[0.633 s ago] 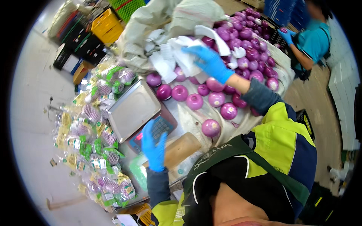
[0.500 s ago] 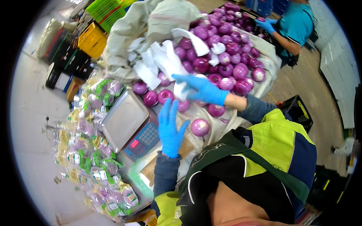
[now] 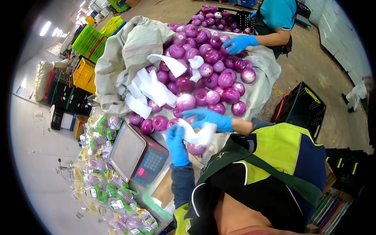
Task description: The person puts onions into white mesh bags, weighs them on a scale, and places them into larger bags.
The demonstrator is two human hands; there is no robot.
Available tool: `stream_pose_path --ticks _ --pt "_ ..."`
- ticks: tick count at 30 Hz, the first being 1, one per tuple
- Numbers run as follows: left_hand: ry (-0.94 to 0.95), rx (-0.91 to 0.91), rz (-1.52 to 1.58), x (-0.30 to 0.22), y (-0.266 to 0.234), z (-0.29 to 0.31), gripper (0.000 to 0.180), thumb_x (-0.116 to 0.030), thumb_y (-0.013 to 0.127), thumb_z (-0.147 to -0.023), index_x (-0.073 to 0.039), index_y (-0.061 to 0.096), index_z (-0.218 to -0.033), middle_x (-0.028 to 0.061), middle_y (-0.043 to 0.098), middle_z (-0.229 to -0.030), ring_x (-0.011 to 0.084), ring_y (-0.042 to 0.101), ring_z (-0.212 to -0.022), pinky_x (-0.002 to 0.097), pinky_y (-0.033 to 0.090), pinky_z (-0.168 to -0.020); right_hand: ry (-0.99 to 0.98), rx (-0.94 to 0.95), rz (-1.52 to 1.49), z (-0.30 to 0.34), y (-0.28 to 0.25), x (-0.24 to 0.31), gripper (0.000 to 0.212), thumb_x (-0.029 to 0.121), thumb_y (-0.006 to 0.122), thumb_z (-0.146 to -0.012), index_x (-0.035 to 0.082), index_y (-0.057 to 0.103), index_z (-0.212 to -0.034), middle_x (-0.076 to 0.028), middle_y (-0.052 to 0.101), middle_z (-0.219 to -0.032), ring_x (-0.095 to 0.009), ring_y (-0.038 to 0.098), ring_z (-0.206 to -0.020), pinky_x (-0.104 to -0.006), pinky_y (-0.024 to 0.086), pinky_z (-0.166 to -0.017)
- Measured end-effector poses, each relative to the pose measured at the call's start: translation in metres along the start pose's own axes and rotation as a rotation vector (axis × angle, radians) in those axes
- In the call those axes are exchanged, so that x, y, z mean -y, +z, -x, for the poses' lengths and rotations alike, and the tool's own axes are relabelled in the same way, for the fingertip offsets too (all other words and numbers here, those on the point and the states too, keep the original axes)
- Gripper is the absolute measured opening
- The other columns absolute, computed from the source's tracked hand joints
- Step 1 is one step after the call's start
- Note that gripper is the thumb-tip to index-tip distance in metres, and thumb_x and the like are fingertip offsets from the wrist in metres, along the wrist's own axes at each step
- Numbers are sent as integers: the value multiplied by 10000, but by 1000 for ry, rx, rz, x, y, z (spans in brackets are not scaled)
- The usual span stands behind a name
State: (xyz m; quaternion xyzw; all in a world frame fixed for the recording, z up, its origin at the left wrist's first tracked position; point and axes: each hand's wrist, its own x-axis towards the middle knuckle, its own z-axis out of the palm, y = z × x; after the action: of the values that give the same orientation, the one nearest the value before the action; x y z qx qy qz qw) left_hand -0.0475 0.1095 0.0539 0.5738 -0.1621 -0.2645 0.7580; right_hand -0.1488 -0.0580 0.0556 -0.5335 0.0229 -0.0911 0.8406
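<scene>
A crumpled white strip (image 3: 201, 135), smeared by motion, stretches between my two blue-gloved hands. Its left end is pinched by my left hand (image 3: 177, 147), in front of the scale. My right hand (image 3: 213, 120) grips the strip from above, its fingers pointing left. Just below the strip lies a purple onion (image 3: 196, 149), partly covered by it. Beyond my hands a large heap of purple onions (image 3: 211, 80) is spread on a pale woven sack (image 3: 260, 94). More white strips (image 3: 158, 88) lie on the heap's left side.
Left of my hands stands a digital scale (image 3: 128, 150) with a metal pan. Net-bagged onions (image 3: 117, 203) pile up along the left. A co-worker's gloved hand (image 3: 241, 44) touches the heap's far right. A black crate (image 3: 301, 111) stands at the right.
My left hand has come to the white strip and closed on its end; my right hand has drawn the strip nearer to me. The co-worker's hand has reached onto the onion heap.
</scene>
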Motion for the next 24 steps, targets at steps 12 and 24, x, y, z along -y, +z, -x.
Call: stream_pose_path --ticks 12,24 --pt "174 -194 -297 38 27 -1 62 -13 669 -858 -18 645 -915 31 631 -889 123 567 -822 266 463 -779 268 -80 -235 7 -17 -18 379 146 564 -943 36 578 -1306 -36 640 -1187 -131 583 -1090 -280 449 -973" --pt "-481 130 564 35 75 -51 417 -126 518 -958 -1 464 -1352 150 550 -1313 274 550 -1186 416 445 -1032 -26 -195 -778 34 -100 -19 305 198 556 -978 31 593 -1231 -87 628 -1215 -178 599 -1088 -338 453 -1002"
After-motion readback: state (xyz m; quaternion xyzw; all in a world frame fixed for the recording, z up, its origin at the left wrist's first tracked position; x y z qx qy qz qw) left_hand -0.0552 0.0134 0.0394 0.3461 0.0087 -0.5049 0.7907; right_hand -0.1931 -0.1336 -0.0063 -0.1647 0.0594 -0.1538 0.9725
